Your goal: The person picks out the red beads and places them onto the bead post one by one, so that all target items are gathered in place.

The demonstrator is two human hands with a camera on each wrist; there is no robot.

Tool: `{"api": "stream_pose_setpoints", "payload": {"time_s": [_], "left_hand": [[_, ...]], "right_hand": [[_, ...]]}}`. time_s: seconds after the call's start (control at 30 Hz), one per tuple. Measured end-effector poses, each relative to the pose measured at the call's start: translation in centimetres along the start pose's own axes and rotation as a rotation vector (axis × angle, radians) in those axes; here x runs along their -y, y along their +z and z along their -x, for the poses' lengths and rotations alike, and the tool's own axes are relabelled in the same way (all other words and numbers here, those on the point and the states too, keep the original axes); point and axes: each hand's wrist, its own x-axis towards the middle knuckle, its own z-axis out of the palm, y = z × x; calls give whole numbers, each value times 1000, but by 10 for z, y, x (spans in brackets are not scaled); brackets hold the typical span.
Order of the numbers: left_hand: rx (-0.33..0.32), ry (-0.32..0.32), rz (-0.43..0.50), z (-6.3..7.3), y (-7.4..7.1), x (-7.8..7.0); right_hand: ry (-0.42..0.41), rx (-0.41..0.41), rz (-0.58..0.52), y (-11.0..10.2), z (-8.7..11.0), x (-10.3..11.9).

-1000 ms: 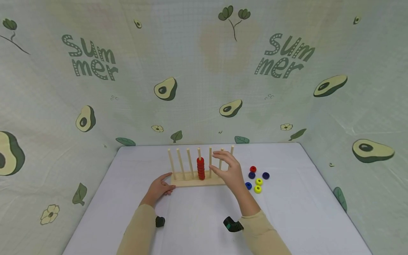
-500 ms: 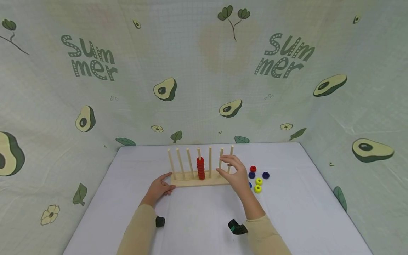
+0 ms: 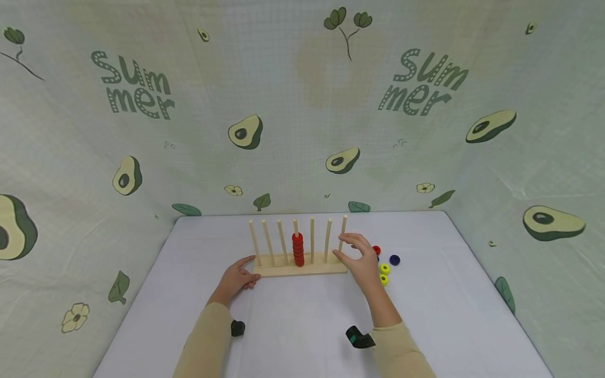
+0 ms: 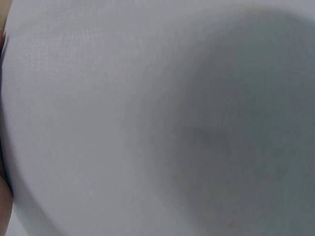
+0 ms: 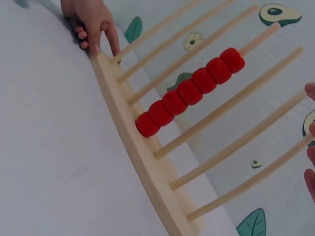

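A wooden peg rack (image 3: 302, 270) with several upright pegs stands on the table. Its middle peg carries a stack of red beads (image 3: 298, 251), seen larger in the right wrist view. The left hand (image 3: 233, 281) holds the rack's left end, thumb in front and a finger behind. Beside the rightmost peg (image 3: 343, 226), the right hand (image 3: 363, 262) is raised with thumb and fingers apart and nothing between them. Only its fingertips (image 5: 311, 147) enter the right wrist view. In the left wrist view, mostly white cloth shows, with a sliver of hand at the left edge.
Right of the rack lie loose beads: a red one (image 3: 376, 250), a dark blue one (image 3: 394, 260) and two yellow ones (image 3: 385, 269). The right hand covers part of this group. Printed cloth (image 3: 293, 105) walls the table's back and sides.
The right hand has moved rightward along the rack, from near the peg beside the red stack to the rightmost peg. The left hand stays at the rack's left end.
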Motion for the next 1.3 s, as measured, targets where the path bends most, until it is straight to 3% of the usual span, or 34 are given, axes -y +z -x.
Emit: {"api": "stream_pose_setpoints", "payload": {"time_s": [0.57,1.3], "left_hand": [[-1,13,-29,0,-1,2],[-3,9,-13,-3,0,3]], "right_hand": [[117,-55,10,-16,3,-21],[305,-1,142,-29,5,-55]]}}
